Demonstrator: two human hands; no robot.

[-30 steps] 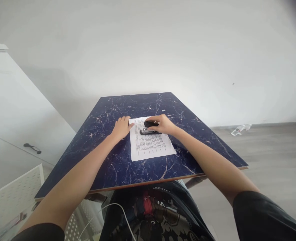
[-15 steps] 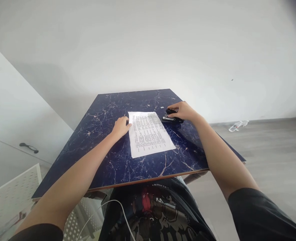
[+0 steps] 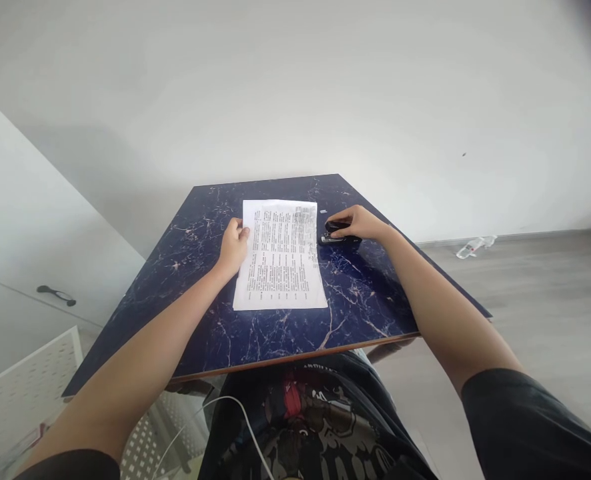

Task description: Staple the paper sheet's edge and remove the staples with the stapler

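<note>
Printed white paper [image 3: 280,257] slants up from the dark blue marbled table [image 3: 215,337], its far-left edge pinched in my left hand [image 3: 234,247]. Whether it is one sheet or more I cannot tell. Just right of the paper, my right hand [image 3: 358,223] is closed around a black stapler [image 3: 343,239] resting on the table. The stapler's silver front end points left, close to the paper's right edge. My fingers cover part of its top.
A small pale scrap [image 3: 323,211] lies beyond the stapler. White wall rises behind the table, and a white cabinet with a dark handle [image 3: 56,294] stands at left. Clear plastic packaging [image 3: 475,247] is on the floor at right. A white cable [image 3: 240,403] hangs over my lap.
My left hand has gripped the paper and raised its far end, turning it and shifting it a little left. My right hand and the stapler have moved slightly left.
</note>
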